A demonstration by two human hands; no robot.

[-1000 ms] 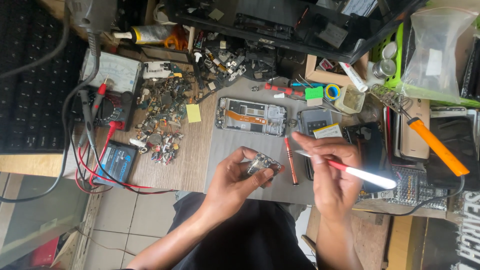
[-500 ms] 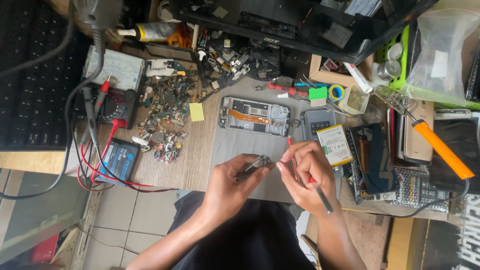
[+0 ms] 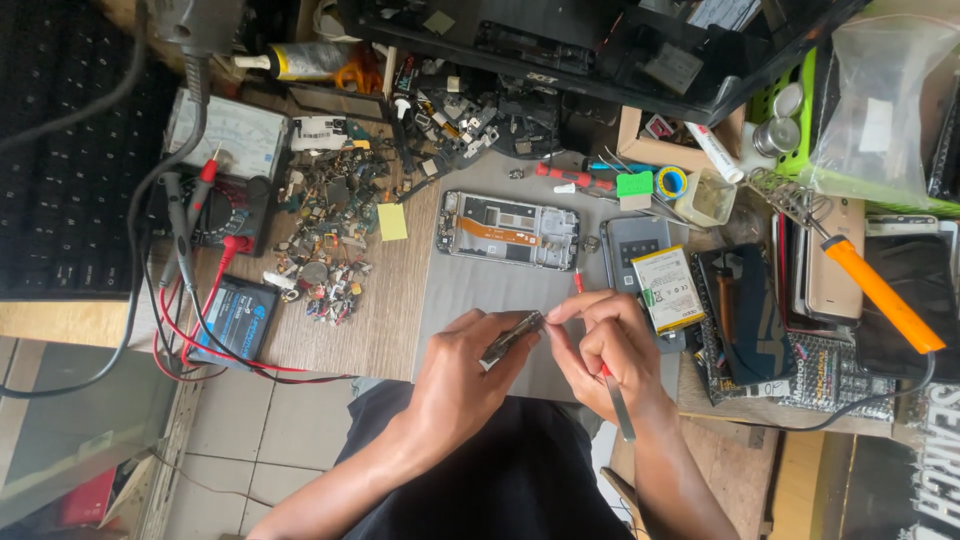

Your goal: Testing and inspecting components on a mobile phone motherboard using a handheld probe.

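Observation:
My left hand (image 3: 468, 365) grips a small metal phone part (image 3: 512, 338) above the near edge of the grey work mat (image 3: 480, 290). My right hand (image 3: 605, 350) touches the same part with its fingertips while a thin metal tool (image 3: 618, 408) lies tucked in its palm, pointing back toward me. An opened phone frame (image 3: 508, 230) lies on the mat beyond the hands. A red-handled screwdriver (image 3: 578, 282) shows just above my right hand.
A phone battery (image 3: 668, 290) and stacked phones (image 3: 790, 290) lie to the right, with an orange-handled soldering iron (image 3: 880, 295). A heap of small parts (image 3: 325, 250), a multimeter (image 3: 220, 175) with red and black leads, and a yellow note (image 3: 392, 221) sit left.
My right hand has lowered the bright thin tool into its palm and moved left, closing its fingertips onto the part. My left hand turned the part edge-on.

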